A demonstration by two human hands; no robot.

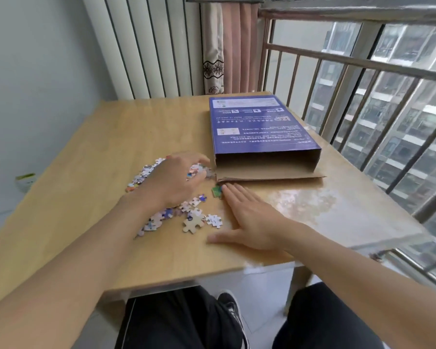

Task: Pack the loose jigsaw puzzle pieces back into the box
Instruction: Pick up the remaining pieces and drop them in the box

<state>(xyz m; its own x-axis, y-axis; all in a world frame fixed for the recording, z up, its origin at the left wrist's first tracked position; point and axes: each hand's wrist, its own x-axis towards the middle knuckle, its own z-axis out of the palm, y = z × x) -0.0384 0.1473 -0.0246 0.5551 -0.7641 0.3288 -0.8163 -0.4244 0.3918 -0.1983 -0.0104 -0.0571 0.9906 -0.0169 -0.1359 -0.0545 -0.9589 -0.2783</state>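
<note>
one box, two hands, many loose puzzle pieces.

Wooden table carries blue box and puzzle pieces

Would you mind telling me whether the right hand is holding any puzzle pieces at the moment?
No, the right hand lies flat on the table with straight fingers, its fingertips beside a green piece.

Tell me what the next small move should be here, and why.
Probably carry the left hand, curled over a clutch of puzzle pieces, the short way right into the box. Its open end faces that hand, flap flat on the table, and the right hand lies flat beside a green piece.
</note>
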